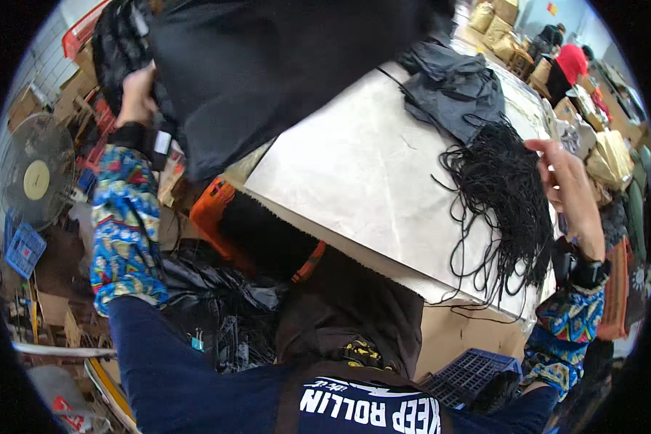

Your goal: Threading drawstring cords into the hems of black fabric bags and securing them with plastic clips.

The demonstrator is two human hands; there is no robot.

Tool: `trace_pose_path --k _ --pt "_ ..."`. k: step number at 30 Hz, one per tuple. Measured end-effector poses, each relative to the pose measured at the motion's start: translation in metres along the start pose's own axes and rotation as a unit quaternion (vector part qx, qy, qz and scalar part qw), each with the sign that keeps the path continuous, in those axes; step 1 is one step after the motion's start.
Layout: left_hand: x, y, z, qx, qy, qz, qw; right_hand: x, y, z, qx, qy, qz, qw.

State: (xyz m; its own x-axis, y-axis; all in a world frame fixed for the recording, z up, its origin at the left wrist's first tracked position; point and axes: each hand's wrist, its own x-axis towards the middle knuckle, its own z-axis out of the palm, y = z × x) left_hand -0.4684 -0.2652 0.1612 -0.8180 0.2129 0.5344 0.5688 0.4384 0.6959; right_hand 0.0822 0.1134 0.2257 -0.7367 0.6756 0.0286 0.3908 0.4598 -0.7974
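My left hand [137, 95] is up at the far left, its fingers closed at the edge of a large black fabric piece [267, 72]. That piece hangs over the far left part of the white tabletop [362, 173], and its lower corner dangles past the table edge. At the table's right side my right hand [573, 189] is held with fingers apart and slightly bent, beside a tangled bundle of thin black cords [503, 206]. Some cords trail over the near table edge. Beyond the bundle lies a crumpled dark grey fabric bag [456, 90].
A fan [37, 177] and a blue basket [26, 249] stand at left. Orange-and-black fleecy cloth [260, 231] hangs at the table's near edge. Below right sits a dark blue plastic crate [470, 376]. A person in red [571, 64] is in the far right background, among sacks [499, 32].
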Motion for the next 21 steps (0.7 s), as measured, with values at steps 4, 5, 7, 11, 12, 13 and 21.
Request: trace_pose_path --k 4,5,7,11,12,13,21 --pt "0.010 -0.159 0.013 0.434 0.056 0.230 0.869 -0.050 0.006 -0.050 0.085 0.072 -0.051 0.992" --pt "-0.013 -0.151 0.093 0.399 0.013 0.171 0.901 -0.056 0.002 -0.040 0.051 0.120 -0.002 0.991" --pt "-0.064 -0.123 0.143 0.395 -0.043 0.059 0.916 -0.071 0.012 -0.032 0.020 0.130 0.047 0.990" --pt "-0.060 -0.147 0.131 0.265 0.024 -0.180 0.947 -0.109 0.053 -0.040 0.068 0.115 0.098 0.986" --pt "-0.066 -0.120 0.145 0.407 -0.078 -0.087 0.906 -0.120 0.066 -0.042 0.063 0.127 0.111 0.984" --pt "-0.068 -0.123 0.133 0.380 -0.045 -0.049 0.923 -0.125 0.077 -0.045 0.100 0.126 0.117 0.980" --pt "-0.126 0.009 0.170 0.072 -0.055 0.194 0.977 -0.146 0.114 -0.048 0.163 0.168 0.183 0.955"
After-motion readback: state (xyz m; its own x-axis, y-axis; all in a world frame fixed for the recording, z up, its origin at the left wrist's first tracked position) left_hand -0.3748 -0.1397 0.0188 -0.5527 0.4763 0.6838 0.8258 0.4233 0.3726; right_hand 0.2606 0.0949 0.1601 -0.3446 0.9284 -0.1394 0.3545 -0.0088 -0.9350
